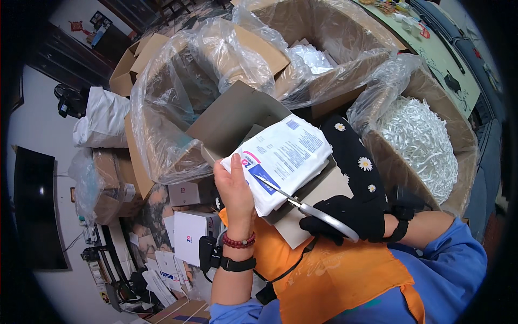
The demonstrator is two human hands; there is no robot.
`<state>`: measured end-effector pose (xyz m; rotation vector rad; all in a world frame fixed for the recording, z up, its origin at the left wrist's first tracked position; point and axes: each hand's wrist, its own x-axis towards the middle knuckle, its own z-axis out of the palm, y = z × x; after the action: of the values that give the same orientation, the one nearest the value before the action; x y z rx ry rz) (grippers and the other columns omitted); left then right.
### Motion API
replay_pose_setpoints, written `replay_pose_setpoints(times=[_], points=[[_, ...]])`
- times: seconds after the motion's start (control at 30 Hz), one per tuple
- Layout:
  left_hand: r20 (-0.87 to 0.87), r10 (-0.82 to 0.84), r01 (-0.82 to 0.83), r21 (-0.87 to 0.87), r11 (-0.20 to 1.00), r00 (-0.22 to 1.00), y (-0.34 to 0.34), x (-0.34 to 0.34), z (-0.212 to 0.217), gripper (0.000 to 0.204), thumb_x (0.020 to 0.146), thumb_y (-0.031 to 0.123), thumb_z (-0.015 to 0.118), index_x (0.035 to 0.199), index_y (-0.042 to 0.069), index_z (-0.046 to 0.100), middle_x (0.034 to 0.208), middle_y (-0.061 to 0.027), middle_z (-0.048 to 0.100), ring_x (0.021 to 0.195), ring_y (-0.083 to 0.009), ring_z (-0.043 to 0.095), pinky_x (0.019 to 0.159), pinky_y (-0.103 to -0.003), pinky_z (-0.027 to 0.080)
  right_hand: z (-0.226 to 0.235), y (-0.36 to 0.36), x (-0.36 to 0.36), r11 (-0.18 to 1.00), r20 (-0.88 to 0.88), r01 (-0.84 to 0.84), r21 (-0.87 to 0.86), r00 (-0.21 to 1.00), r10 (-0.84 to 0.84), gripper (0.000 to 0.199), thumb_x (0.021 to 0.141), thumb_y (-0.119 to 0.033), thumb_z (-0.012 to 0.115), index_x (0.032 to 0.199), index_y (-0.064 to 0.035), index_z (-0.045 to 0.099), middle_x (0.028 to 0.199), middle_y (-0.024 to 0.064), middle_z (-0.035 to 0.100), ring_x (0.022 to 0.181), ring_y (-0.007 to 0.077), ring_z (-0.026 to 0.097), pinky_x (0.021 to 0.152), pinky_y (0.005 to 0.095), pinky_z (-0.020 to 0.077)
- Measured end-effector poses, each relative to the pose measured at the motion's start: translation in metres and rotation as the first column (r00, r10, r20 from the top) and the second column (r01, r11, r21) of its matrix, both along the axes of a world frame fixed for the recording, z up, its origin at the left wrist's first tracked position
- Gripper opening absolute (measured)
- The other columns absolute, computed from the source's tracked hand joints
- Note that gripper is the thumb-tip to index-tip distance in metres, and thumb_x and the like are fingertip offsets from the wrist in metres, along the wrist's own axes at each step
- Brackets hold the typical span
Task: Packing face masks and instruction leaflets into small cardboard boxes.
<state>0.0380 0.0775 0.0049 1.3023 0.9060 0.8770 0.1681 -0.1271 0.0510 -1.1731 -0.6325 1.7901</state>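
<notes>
My left hand (234,186), bare, grips the near left corner of a flat white packet (291,154) with blue and pink print, its thumb lying on top. In my black-gloved right hand (350,216) is a pair of scissors (325,217) with grey handles. The blades point up and left across the packet's printed face, near my left thumb; whether they cut into it I cannot tell. Beneath the packet, an open carton (237,110) with grey-brown inner flaps rests at my lap. The packet hides most of its inside.
Plastic-lined large cartons stand ahead: one at left (162,124), one at the back (345,27) with white pieces inside, one at right holding white shredded strips (418,146). Small white boxes (194,235) lie on the floor at left. A green table (421,48) stands far right.
</notes>
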Motion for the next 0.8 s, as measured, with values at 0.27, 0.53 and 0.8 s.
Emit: replay_pose_setpoints(times=[0.27,0.53,0.8], points=[[-0.092,0.027,0.0,0.281,0.96,0.995,0.014,-0.001,-0.007,0.017,0.102,0.017,0.052,0.098,0.0,0.05,0.088,-0.0056,0.061,0.079,-0.0062,0.055,0.07,-0.023,0.048,-0.021,-0.041,0.023,0.961,0.406,-0.136,0.243,0.913,0.026,0.028,0.099,-0.029,0.056,0.103,-0.0038,0.067,0.088,0.0032,0.066,0.073,0.0084,0.059,0.064,0.0259,0.048],[0.186,-0.036,0.049,-0.067,0.997,0.982,0.037,-0.007,0.002,0.019,0.103,0.018,0.048,0.105,-0.001,0.051,0.098,-0.0123,0.065,0.083,-0.0149,0.067,0.072,-0.027,0.056,-0.026,-0.094,0.026,0.952,0.942,-0.295,-0.084,0.287,0.172,0.017,0.078,-0.017,0.071,0.088,-0.0032,0.067,0.088,0.0154,0.064,0.085,0.0318,0.065,0.072,0.0388,0.0508],[0.248,-0.071,0.164,-0.374,0.913,0.966,0.021,-0.004,-0.003,0.029,0.103,0.022,0.047,0.112,-0.005,0.055,0.103,-0.0141,0.067,0.087,-0.0186,0.068,0.076,-0.029,0.056,0.001,-0.079,0.051,0.901,0.988,-0.409,0.146,0.105,-0.113,0.016,0.079,-0.023,0.072,0.082,-0.0081,0.071,0.079,0.0123,0.065,0.072,0.0315,0.064,0.068,0.0391,0.0509]])
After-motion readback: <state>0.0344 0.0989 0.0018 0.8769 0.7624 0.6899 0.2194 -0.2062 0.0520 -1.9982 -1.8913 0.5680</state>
